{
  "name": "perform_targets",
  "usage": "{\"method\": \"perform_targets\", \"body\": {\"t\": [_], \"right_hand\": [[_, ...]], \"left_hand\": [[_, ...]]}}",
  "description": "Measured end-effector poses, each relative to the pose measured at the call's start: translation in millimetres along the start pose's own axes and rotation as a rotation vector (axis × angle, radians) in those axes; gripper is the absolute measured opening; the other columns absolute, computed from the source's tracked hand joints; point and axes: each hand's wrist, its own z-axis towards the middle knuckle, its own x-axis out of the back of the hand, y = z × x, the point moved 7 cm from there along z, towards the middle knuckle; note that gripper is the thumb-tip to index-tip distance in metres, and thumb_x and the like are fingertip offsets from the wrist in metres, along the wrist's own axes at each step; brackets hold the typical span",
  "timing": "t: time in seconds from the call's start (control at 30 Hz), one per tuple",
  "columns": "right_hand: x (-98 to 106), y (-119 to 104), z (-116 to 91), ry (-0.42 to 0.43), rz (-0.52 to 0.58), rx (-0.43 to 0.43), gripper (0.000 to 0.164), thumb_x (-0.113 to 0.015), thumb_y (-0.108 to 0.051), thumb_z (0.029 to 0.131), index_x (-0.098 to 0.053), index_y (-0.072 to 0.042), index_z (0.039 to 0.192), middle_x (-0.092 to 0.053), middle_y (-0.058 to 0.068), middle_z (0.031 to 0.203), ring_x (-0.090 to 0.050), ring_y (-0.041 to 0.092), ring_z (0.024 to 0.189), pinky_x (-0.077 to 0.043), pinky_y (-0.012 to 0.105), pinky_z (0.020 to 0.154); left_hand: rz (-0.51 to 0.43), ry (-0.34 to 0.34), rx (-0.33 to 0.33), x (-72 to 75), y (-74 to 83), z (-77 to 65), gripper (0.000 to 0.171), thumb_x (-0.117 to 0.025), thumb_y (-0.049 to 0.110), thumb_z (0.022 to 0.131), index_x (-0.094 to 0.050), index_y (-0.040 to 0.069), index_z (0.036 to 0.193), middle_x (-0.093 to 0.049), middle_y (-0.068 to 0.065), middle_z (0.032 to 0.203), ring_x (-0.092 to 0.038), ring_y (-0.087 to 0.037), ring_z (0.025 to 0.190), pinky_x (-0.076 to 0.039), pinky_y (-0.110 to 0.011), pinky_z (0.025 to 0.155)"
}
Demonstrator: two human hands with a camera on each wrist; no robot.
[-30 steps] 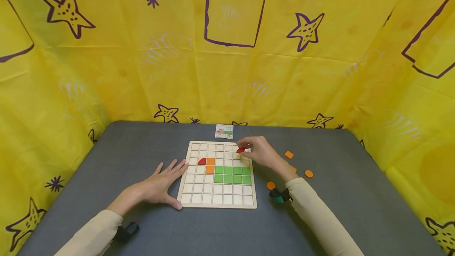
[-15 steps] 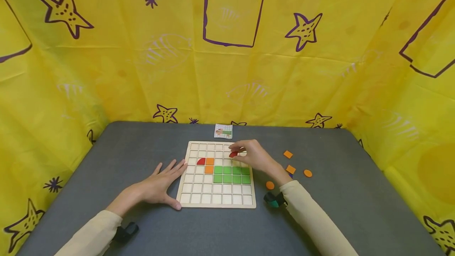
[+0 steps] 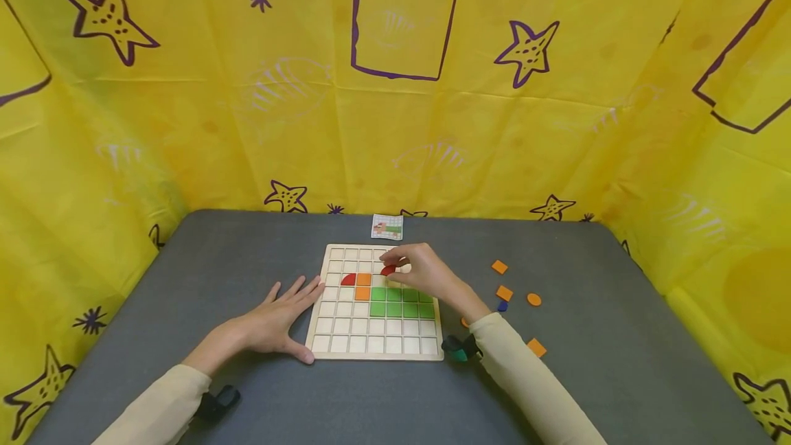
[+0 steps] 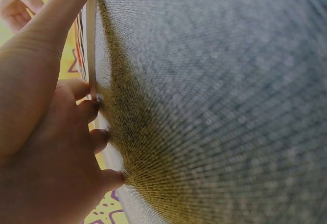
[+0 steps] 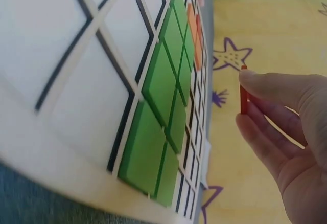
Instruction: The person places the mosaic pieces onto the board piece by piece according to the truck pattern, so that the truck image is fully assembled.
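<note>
Between thumb and fingertips, my right hand [image 3: 426,272] pinches a thin red tile [image 3: 387,270] over the upper middle of a wooden grid board [image 3: 373,357]. The right wrist view shows that tile [image 5: 243,93] edge-on, held up off the grid. My left hand [image 3: 272,321] lies with fingers spread along the board's left edge, fingertips and thumb touching the frame. In the grid sit a red quarter-circle tile [image 3: 349,280], two orange square tiles [image 3: 363,293] beside it, and a block of several green square tiles [image 3: 394,309] to the right, partly under my right hand.
Behind the board lies a small card [image 3: 386,227] with a coloured grid picture. Right of it on the grey table are orange square tiles [image 3: 504,292], an orange round tile [image 3: 534,299] and a blue piece [image 3: 502,305]. Yellow cloth [image 3: 278,129] hangs around the table.
My right hand has moved left across the board with the red tile, toward the orange squares. Its forearm has uncovered the blue piece and another orange tile. The left hand stays in place.
</note>
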Motion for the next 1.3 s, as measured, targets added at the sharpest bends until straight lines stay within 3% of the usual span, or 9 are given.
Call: {"method": "perform_targets", "body": {"t": [0.37,0.6,0.9,1.3], "right_hand": [[-18.4,-12.1,9.4,-0.047,-0.006,-0.035,0.032,-0.078,-0.005,0.082,-0.071,0.002,0.112,-0.072,0.011,0.106,-0.068,0.020,0.095,-0.054,0.028,0.087],[-29.7,-18.6,15.8,-0.069,-0.091,-0.021,0.028,-0.077,-0.007,0.084,-0.072,-0.002,0.110,-0.073,0.007,0.103,-0.068,0.017,0.093,-0.053,0.026,0.085],[-44.0,-31.1,30.6,-0.082,-0.053,-0.016,0.031,-0.075,-0.007,0.086,-0.071,-0.001,0.115,-0.073,0.007,0.106,-0.067,0.016,0.096,-0.052,0.024,0.087],[-67.0,-41.3,44.2,-0.119,-0.087,-0.030,0.032,-0.076,-0.011,0.086,-0.071,-0.006,0.117,-0.072,0.002,0.108,-0.066,0.009,0.097,-0.050,0.019,0.088]], "left_hand": [[0.001,-0.001,-0.004,0.3,0.2,0.0,0.126,-0.081,0.063,0.064,-0.018,0.007,0.157,-0.009,-0.013,0.164,-0.003,-0.043,0.148,0.004,-0.069,0.110],[0.004,-0.009,-0.009,-1.2,0.9,1.3,0.126,-0.080,0.064,0.064,-0.017,0.007,0.157,-0.009,-0.013,0.164,-0.003,-0.043,0.148,0.004,-0.070,0.109],[0.003,-0.006,-0.018,1.5,1.5,-0.7,0.126,-0.081,0.063,0.064,-0.017,0.006,0.157,-0.008,-0.012,0.164,-0.002,-0.043,0.148,0.004,-0.069,0.109],[-0.003,0.006,-0.015,-0.7,-2.6,-0.6,0.127,-0.081,0.064,0.063,-0.017,0.009,0.158,-0.010,-0.012,0.164,-0.002,-0.043,0.148,0.005,-0.070,0.109]]}}
